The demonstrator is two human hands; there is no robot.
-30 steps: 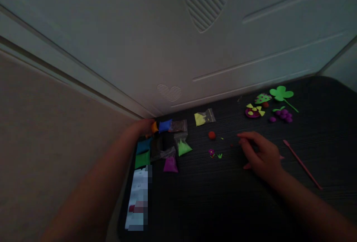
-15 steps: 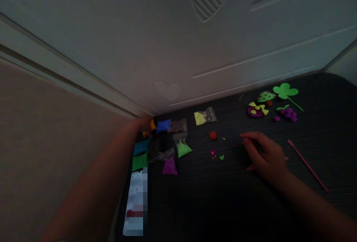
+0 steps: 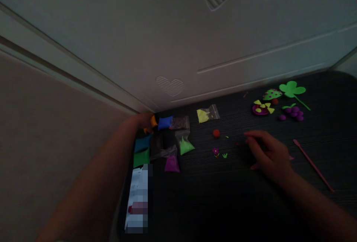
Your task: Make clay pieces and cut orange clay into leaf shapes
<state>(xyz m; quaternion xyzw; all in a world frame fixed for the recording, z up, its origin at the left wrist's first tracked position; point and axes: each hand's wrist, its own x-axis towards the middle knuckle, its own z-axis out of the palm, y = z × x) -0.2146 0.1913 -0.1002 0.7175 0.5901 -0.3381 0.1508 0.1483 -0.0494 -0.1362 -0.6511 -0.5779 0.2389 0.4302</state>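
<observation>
At the far left of the dark table, my left hand (image 3: 143, 121) is closed around an orange clay packet (image 3: 154, 121), partly hidden by the fingers. My right hand (image 3: 269, 156) hovers over the right middle with thumb and forefinger pinched; whatever is between them is too small to make out. Below that hand a pink pointed tool (image 3: 255, 166) shows partly. To its left are a tiny red bit (image 3: 237, 144), a red clay ball (image 3: 216, 133), a small purple clay flower (image 3: 215, 151) and a little green clay sprig (image 3: 225, 155).
Near my left hand lie blue (image 3: 165, 122), green (image 3: 141, 158), light green (image 3: 185, 146) and purple (image 3: 172, 164) clay packets. A yellow packet (image 3: 203, 115) lies by the white panel. Finished clay shapes, including a clover (image 3: 292, 89) and grapes (image 3: 294, 112), sit back right. A phone (image 3: 136, 201) lies front left.
The whole view has shifted slightly, so things on the table appear a little further right. My left hand stays at the orange packet, and my right hand keeps its pinch.
</observation>
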